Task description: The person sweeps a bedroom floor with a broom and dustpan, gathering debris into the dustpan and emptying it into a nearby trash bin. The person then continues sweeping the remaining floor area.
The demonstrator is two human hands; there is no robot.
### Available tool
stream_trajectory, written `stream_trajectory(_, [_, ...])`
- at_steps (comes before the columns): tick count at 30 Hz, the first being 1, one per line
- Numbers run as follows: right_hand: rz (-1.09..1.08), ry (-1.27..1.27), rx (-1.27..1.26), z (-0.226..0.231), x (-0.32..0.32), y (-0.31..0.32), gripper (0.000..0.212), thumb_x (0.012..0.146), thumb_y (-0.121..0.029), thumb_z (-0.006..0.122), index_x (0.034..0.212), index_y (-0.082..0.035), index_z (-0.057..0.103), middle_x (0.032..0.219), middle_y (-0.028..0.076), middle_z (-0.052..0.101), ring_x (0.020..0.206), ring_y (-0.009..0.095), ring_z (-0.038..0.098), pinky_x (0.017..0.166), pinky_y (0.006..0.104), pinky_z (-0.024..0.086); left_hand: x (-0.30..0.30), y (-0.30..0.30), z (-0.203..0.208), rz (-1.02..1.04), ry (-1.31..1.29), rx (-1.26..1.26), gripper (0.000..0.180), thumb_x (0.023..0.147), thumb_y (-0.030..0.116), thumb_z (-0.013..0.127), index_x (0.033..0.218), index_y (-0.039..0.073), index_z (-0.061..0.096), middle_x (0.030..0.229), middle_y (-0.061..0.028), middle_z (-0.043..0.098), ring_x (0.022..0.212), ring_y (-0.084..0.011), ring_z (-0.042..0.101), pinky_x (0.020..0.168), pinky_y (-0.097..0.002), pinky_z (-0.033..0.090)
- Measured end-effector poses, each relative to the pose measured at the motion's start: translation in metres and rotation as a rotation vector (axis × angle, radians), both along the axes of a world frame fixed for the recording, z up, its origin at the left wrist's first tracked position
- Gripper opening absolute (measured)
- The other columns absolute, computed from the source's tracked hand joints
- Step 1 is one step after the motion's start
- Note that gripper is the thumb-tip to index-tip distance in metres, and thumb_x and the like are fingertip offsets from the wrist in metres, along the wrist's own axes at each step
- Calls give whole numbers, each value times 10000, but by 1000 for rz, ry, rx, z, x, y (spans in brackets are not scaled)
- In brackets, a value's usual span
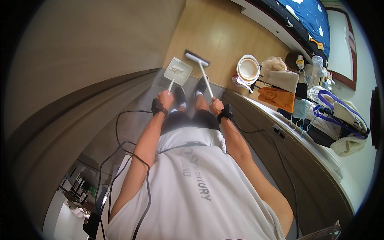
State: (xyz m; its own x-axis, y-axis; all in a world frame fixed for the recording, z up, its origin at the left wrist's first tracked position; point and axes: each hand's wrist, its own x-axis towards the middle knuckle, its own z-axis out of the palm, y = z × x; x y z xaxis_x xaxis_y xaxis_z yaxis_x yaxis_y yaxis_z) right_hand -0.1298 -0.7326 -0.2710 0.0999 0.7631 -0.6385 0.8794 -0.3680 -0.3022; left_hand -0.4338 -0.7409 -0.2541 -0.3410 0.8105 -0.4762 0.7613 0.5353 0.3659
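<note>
My left hand [164,98] is closed round the short handle of a pale dustpan [185,75]. Some light-coloured debris [176,70] lies in the pan. In my right hand [216,105] I grip the white handle of a broom [205,76]. Its wide head [197,58], with dark bristles, rests on the wooden floor just beyond the dustpan, to the right of it. The dustpan and the broom head are apart. Both my feet, in dark shoes [180,96], stand between the two handles.
A white round basin [248,69] stands on the floor at the right. Beyond it hang cloths, an orange towel [276,98] and hangers. A bed with blue bedding [308,20] is at the far right. A brown wall panel [100,48] rises on the left. Black cables [116,140] trail from my wrists.
</note>
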Motion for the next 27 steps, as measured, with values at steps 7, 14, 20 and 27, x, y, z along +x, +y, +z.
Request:
stream_trajectory(7, [107,164,-148,65,-9,-41,535,1035,-346,420,908,104,680,797,353,650,811,511,663,757,574,507,-3,1,12,-38,-260,52,316,893,367,687,935,56,723,741,-159,710,673,-352,700,632,-454,547])
stream_trajectory(14, [90,80,-123,80,-7,-52,407,1003,-279,457,970,66,669,782,324,658,770,499,664,718,564,517,9,6,35,141,-770,-117,374,936,423,686,866,62,616,618,-23,567,494,-118,559,445,-286,456])
stream_trajectory(20, [115,68,-171,138,-8,-41,544,1044,-322,360,904,98,675,865,354,659,852,521,654,808,581,511,47,-4,29,192,-759,45,361,945,384,688,828,66,566,594,-8,528,478,-113,516,434,-297,410])
stream_trajectory(27, [77,59,-77,204,-4,-35,546,1057,-299,321,891,76,681,891,347,657,872,524,640,826,571,503,76,22,21,22,-631,190,390,947,424,663,864,49,594,589,-66,548,503,-186,544,521,-372,442])
